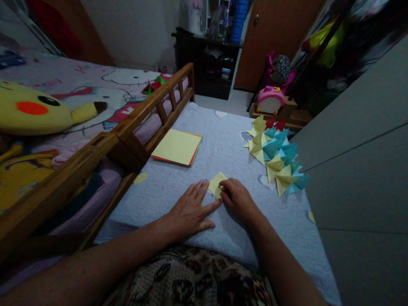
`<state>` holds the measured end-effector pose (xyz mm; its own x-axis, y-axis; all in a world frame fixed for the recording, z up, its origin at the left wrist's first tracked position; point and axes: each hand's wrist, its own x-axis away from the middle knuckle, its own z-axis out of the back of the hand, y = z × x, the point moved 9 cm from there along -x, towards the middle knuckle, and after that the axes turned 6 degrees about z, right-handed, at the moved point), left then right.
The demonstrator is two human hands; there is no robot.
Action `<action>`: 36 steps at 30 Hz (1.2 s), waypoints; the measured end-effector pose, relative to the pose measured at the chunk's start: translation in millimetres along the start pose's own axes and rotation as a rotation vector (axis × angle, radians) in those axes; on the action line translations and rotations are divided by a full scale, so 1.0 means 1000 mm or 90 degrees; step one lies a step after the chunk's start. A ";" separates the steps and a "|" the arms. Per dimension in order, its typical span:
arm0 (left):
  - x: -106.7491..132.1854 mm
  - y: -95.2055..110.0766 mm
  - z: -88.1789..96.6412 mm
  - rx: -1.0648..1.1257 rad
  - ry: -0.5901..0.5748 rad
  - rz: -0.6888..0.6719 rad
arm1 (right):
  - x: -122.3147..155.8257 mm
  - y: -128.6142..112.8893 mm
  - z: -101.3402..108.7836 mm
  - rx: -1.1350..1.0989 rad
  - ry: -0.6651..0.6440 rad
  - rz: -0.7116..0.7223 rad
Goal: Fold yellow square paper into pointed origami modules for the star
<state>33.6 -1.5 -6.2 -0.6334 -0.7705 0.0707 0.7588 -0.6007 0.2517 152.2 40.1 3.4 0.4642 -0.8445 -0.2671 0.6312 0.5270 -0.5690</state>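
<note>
A small folded yellow paper [217, 183] lies on the pale blue mattress [223, 144] in front of me. My left hand [190, 209] lies flat and open beside it, fingers spread, fingertips touching the paper's left edge. My right hand [236, 197] is curled with its fingertips pressed down on the paper's right side. A stack of square paper sheets [177, 146], yellow on top, lies farther back to the left. A row of folded paper pieces [276, 154], yellow and turquoise with some red, runs along the mattress's right side.
A wooden bed rail [134, 123] borders the mattress on the left, with a yellow plush toy [35, 109] on the bed behind it. A grey wall [360, 153] stands at right. A dark shelf unit [207, 63], a door and a pink toy [270, 98] stand at the back.
</note>
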 end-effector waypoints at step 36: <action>-0.063 -0.028 0.029 0.724 0.132 0.154 | 0.013 0.043 0.038 -0.412 0.236 -0.196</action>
<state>48.4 70.0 10.6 -0.3756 -0.9210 0.1034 0.2188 0.0203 0.9756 208.8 55.4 4.7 0.0199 -0.9792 -0.2018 0.1595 0.2024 -0.9662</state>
